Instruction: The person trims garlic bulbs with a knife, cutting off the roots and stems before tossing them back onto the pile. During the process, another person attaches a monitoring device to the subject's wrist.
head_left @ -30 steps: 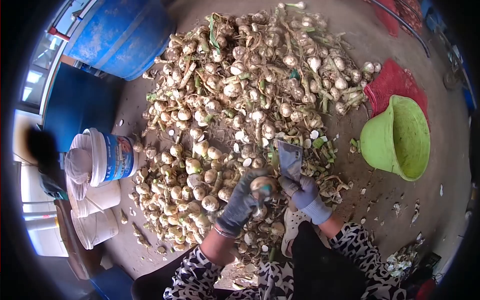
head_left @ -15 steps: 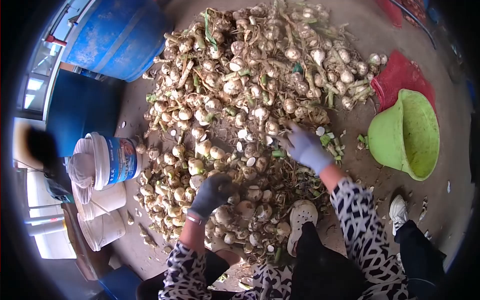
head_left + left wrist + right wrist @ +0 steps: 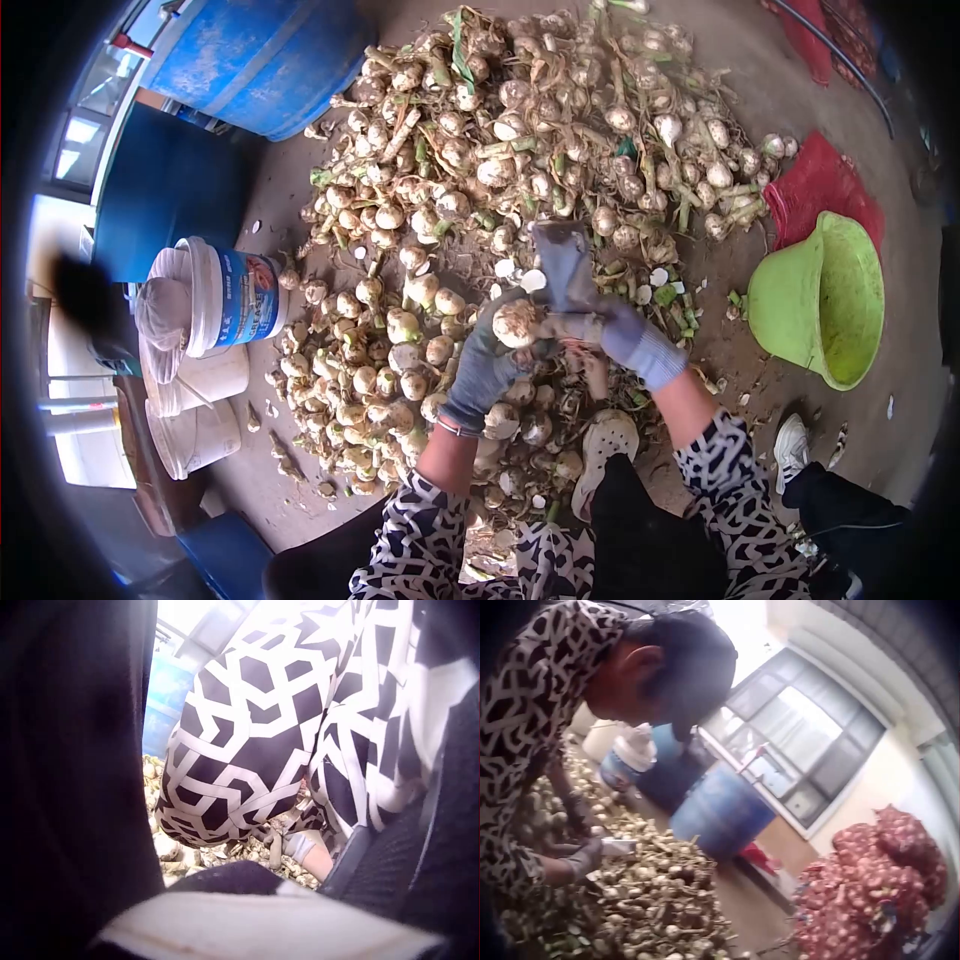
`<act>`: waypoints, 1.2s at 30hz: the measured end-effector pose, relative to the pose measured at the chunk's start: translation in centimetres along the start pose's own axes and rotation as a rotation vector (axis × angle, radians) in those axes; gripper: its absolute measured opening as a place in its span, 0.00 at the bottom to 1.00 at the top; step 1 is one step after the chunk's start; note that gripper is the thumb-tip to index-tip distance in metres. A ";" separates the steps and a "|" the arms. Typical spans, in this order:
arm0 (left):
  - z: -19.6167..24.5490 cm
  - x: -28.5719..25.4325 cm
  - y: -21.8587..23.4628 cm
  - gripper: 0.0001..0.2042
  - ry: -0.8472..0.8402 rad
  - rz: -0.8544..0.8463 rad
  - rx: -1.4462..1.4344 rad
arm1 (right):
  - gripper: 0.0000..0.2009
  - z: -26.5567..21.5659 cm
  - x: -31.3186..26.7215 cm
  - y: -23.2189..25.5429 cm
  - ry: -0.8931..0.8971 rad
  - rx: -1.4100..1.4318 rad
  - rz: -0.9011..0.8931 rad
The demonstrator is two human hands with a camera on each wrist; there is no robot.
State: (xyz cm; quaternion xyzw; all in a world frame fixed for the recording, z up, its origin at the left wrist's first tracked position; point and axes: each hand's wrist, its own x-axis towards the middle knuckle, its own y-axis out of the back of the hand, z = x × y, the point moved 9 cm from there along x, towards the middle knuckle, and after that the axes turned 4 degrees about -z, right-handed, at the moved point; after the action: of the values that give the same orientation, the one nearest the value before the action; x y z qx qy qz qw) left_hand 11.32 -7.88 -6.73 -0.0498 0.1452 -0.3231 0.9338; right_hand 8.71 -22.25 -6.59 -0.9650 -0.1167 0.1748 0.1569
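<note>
In the head view my left hand (image 3: pixel 478 372), in a grey glove, grips a garlic bulb (image 3: pixel 516 323) with its root end up. The bulb's stem (image 3: pixel 570 327) points right, toward my right hand (image 3: pixel 640 345), which wears a pale lilac-grey glove. That hand holds a wide, flat metal blade (image 3: pixel 564 265) that stands up just right of the bulb; the glove hides its handle. Both hands are close together over the near part of a garlic heap (image 3: pixel 560 140). A sleeve (image 3: pixel 247 735) fills much of the left wrist view. The right wrist view shows the blade (image 3: pixel 619 846) from the side.
Trimmed bulbs (image 3: pixel 350 400) lie left of the hands. A green bucket (image 3: pixel 790 300) tips over at right beside a red net bag (image 3: pixel 825 190). Stacked white buckets (image 3: pixel 215 300) and a blue barrel (image 3: pixel 265 65) stand left. Full red net bags (image 3: pixel 870 885) stand beyond. Another person's shoe (image 3: pixel 793 452) is right.
Half a second ago the hands were apart, the right reaching over the heap with spread fingers and the left over the bulbs. Now they have come together around a garlic bulb and the blade.
</note>
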 end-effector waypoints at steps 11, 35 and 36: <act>2.9 -3.2 -1.5 0.34 -0.099 0.073 0.082 | 0.15 -8.5 -6.3 -5.1 0.482 -1.505 0.331; 3.1 -5.4 -2.0 0.27 -0.060 0.166 -0.181 | 0.06 -6.4 -7.6 -2.2 0.634 -0.529 0.459; 3.0 -5.6 -2.0 0.27 -0.048 0.107 -0.280 | 0.07 -5.1 -7.5 -1.3 0.637 -0.505 0.443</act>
State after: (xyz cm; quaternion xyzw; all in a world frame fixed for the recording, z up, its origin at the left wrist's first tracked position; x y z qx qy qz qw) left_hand 6.84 -6.03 -2.17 -0.1794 0.1689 -0.2482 0.9368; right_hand 3.59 -24.47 0.62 -0.9803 0.1072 -0.1351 -0.0963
